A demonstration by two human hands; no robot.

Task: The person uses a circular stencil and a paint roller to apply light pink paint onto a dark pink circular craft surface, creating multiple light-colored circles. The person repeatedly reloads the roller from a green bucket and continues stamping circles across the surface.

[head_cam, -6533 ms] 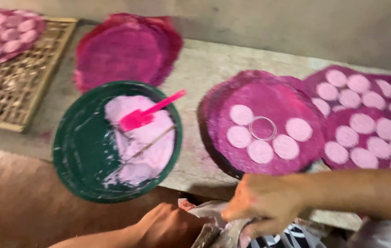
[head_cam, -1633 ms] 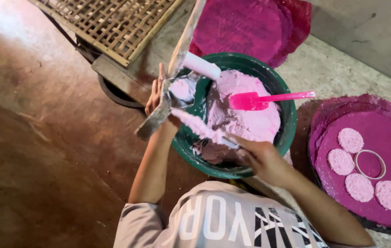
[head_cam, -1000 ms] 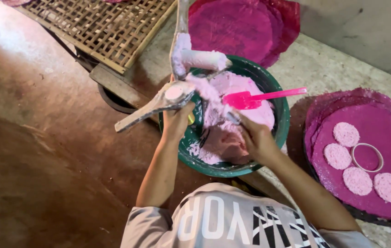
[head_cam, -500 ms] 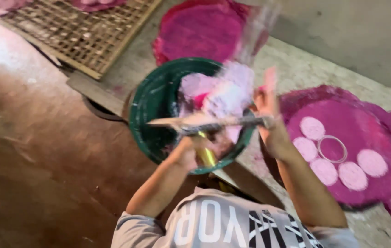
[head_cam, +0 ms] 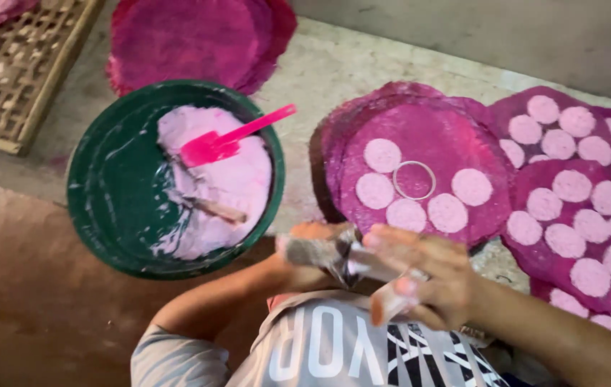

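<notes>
Both hands clamped on a clear plastic bag, just below-right of the green bowl: left hand on one end, right hand on the other. Bag's long axis runs roughly level, right hand farther from the bowl.

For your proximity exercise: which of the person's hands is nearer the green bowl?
Left. The left hand sits just beside the green bowl's lower right rim, gripping the plastic bag. The right hand holds the bag farther right, below the purple cloth.

Dark green bowl, pale pink batter, bright pink spatula, magenta cloth dotted pale pink
</notes>
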